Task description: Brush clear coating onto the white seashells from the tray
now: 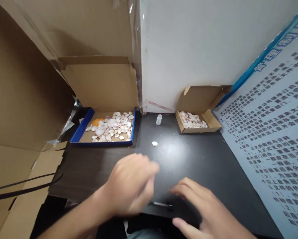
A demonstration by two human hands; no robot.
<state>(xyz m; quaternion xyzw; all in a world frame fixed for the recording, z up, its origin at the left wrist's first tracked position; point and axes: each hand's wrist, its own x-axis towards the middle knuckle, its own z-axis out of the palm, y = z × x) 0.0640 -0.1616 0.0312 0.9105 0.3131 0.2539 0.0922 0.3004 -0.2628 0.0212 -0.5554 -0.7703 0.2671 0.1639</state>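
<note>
Blurred by motion, my left hand (132, 182) is raised over the dark table with its fingers curled in; anything inside them is hidden. My right hand (201, 205) is low on the right, thumb and fingers apart, holding nothing. A thin tool with a black end (161, 204) lies near the table's front edge, between my hands. Beyond my left hand, one pale shell (154, 143) lies on the tabletop. Farther back, a small whitish bottle (159, 119) stands upright.
At the back left, an open blue-edged box (101, 143) holds several shells and something orange. A smaller open cardboard box (201, 130) at the back right also holds shells. Cardboard panels stand on the left, a white wall behind, and a printed poster (270, 126) on the right.
</note>
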